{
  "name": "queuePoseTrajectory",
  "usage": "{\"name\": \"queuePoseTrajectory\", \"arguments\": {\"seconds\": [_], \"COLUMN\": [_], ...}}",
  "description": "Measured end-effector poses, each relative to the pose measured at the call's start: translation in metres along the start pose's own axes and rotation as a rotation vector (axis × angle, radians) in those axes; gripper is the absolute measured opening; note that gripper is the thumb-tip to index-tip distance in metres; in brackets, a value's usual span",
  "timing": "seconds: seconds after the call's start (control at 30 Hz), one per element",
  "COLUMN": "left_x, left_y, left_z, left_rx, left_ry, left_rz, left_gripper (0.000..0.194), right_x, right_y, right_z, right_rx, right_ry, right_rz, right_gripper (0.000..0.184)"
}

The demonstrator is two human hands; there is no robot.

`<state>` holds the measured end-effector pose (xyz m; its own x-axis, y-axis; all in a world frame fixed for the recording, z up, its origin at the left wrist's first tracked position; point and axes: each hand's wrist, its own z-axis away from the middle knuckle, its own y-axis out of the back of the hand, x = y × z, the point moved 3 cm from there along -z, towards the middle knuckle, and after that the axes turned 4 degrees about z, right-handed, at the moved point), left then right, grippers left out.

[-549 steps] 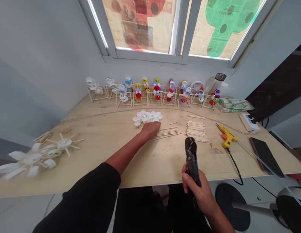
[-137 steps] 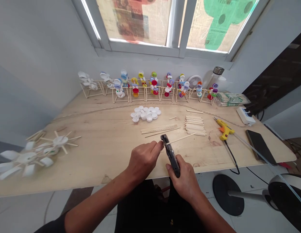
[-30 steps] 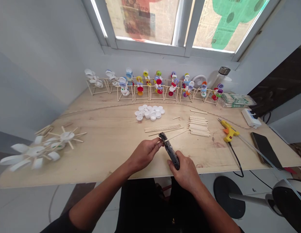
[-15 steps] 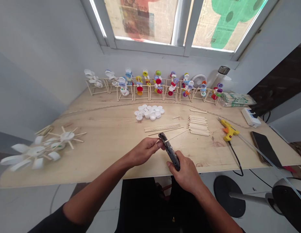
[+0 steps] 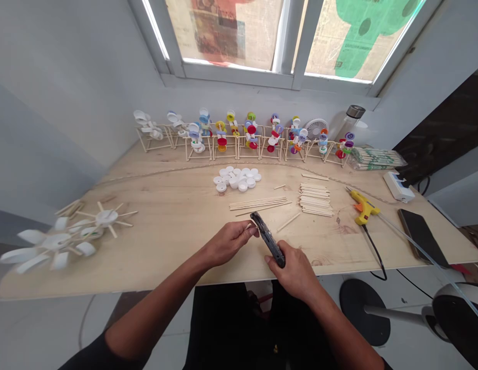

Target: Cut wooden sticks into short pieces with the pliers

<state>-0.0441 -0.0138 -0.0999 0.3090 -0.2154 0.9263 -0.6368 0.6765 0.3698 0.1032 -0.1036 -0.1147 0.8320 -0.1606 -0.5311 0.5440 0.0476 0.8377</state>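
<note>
1. Where the plywood tabletop point(image 5: 165, 226) ran out, way left of the fingers, a white pinwheel of caps and sticks point(image 5: 107, 217) sat kinda blurred at the edge of the shot.
2. Left hand point(image 5: 229, 244) was next, with its fingers point(image 5: 241, 232) pressed together in a tight pinch on a short stick stub point(image 5: 249, 225), just the tip poking out toward the cutter.
3. Straight ahead of those fingers lay a bundle of long skewers point(image 5: 258, 204), then a cluster of white bottle caps point(image 5: 237, 179), and way back along the wall a row of stick frames strung with colorful caps point(image 5: 249, 136).
4. The black cutter point(image 5: 267, 236) sat right beside the left fingertips, nose up and to the left, its long axis slanting down-right into the right hand point(image 5: 296, 272). Those fingers point(image 5: 279, 252) wrapped the handles, but I couldn't tell how far the jaws were open.
5. Just right of the cutter's nose, a loose stick point(image 5: 288, 222) lay slanting up to the right, closer to the right hand.
6. Further right of the fingers were a stack of flat craft sticks point(image 5: 316, 200), a yellow glue gun point(image 5: 364, 208) and a phone point(image 5: 422, 236).
</note>
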Motion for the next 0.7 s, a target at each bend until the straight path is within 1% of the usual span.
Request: {"name": "queuePoseTrajectory", "arguments": {"seconds": [0.07,0.17,0.23,0.33,0.47,0.6,0.7], "left_x": [-0.005,-0.009,-0.007,-0.001,0.010,0.018,0.020], "left_y": [-0.001,-0.002,-0.005,-0.013,-0.033,-0.061,-0.080], "left_z": [0.003,0.002,-0.003,-0.018,-0.047,-0.077,-0.093], "left_rx": [0.018,0.077,0.101,0.088,0.040,0.011,0.002], "left_ry": [0.037,0.042,0.032,0.017,0.041,0.010,0.018], "left_rz": [-0.008,-0.044,-0.119,-0.293,-0.562,-0.604,-0.621], "left_gripper": [0.035,0.035,0.033,0.033,0.030,0.030,0.030], "right_x": [0.001,0.006,0.012,0.022,0.034,0.043,0.048], "right_y": [0.003,0.008,0.010,0.011,0.014,0.020,0.023], "right_z": [0.002,0.006,0.010,0.016,0.025,0.032,0.035], "right_rx": [-0.023,-0.019,0.004,0.017,0.091,0.180,0.203], "right_ry": [0.014,0.022,0.001,-0.041,-0.104,-0.155,-0.162], "right_rz": [-0.094,-0.263,-0.372,-0.555,-0.725,-0.798,-0.839], "right_gripper": [0.013,0.011,0.012,0.016,0.023,0.027,0.026]}}
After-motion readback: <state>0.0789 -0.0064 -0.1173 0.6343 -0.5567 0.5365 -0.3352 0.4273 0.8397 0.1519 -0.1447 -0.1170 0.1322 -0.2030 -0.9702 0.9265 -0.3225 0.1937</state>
